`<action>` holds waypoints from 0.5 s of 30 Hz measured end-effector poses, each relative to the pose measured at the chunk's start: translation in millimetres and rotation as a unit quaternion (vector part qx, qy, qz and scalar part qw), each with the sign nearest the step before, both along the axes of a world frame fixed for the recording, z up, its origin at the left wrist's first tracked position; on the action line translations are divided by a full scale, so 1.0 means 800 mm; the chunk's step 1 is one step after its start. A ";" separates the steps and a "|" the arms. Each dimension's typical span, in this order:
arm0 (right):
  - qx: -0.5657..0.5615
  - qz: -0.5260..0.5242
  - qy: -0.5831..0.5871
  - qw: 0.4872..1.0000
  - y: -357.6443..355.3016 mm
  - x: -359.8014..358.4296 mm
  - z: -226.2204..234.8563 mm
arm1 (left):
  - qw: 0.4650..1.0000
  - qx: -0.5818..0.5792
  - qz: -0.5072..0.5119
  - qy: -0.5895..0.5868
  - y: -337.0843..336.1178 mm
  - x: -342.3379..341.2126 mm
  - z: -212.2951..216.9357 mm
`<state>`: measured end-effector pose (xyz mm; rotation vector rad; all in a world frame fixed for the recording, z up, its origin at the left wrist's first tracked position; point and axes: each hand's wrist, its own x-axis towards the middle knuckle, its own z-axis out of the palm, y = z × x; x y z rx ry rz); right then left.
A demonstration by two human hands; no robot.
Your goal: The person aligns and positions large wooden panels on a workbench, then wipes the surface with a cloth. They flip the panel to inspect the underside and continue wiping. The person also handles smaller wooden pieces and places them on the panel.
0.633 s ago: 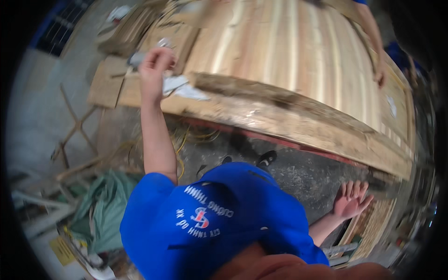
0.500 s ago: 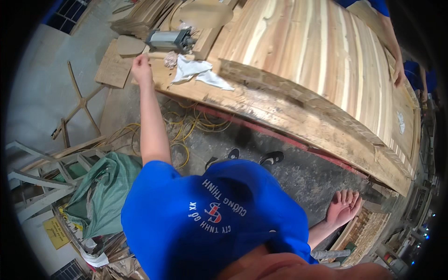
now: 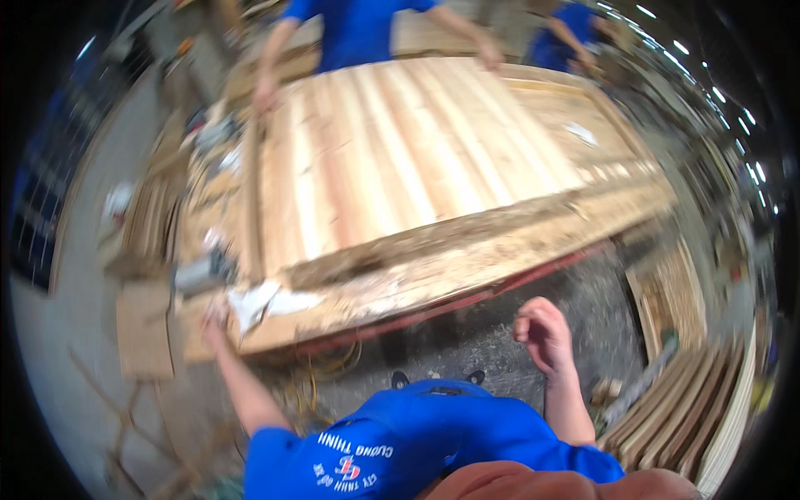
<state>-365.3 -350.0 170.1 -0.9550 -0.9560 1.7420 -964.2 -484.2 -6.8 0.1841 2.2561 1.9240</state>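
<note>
My left hand [image 3: 215, 321] reaches to the near left corner of the wooden workbench [image 3: 367, 300], beside a white cloth [image 3: 254, 304] and just below a grey metal cylinder [image 3: 196, 275]. Motion smears its fingers, and whether anything is in them I cannot make out. Loosely curled and holding nothing that I can see, my right hand [image 3: 543, 337] hovers in front of the bench, over the dark floor. A large panel of glued wood strips [image 3: 400, 158] lies on the bench, beyond both hands.
Across the bench a person in blue [image 3: 357, 33] has both hands at the panel's far edge. Another person [image 3: 567, 37] stands at the back right. Stacked boards [image 3: 679, 408] are at my lower right, more boards [image 3: 150, 217] at the left. Yellow hose [image 3: 333, 367] lies beneath the bench.
My view has swung up and round, bringing the whole panel and the person opposite into sight. My right hand has come up and forward, fingers more curled. My left stays at the bench corner.
</note>
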 end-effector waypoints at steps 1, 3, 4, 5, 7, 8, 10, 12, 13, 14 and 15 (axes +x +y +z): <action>0.007 -0.006 -0.038 0.999 -0.004 0.007 0.017 | 0.995 0.074 -0.067 -0.031 0.017 0.015 0.020; 0.061 0.001 -0.093 0.994 -0.019 0.028 0.006 | 0.985 0.132 -0.081 0.072 0.025 0.034 0.047; 0.085 0.022 -0.115 0.990 -0.022 0.029 0.006 | 0.978 0.158 -0.091 0.103 0.022 0.043 0.050; 0.080 0.019 -0.098 0.992 -0.021 0.032 -0.007 | 0.976 0.112 -0.102 0.158 0.041 0.058 0.046; 0.073 0.036 -0.063 0.995 -0.001 0.045 -0.029 | 0.945 -0.093 -0.092 0.299 0.118 0.077 0.065; 0.109 0.037 -0.064 0.991 0.021 0.056 -0.029 | 0.821 -0.217 -0.196 0.490 0.171 0.094 0.066; 0.151 0.036 -0.120 0.981 0.036 0.090 -0.033 | 0.953 -0.003 -0.048 0.299 0.214 0.101 0.062; 0.111 0.024 -0.199 0.973 -0.023 0.122 -0.067 | 0.968 0.055 0.023 0.242 0.163 0.135 0.011; 0.080 -0.001 -0.217 0.973 -0.047 0.134 -0.084 | 0.970 -0.066 0.059 0.228 0.151 0.170 0.003; 0.057 0.007 -0.198 0.978 -0.060 0.149 -0.097 | 0.969 0.030 0.107 0.221 0.090 0.152 -0.002; 0.019 0.021 -0.197 0.980 -0.077 0.165 -0.113 | 0.972 0.050 0.154 0.168 0.030 0.147 -0.014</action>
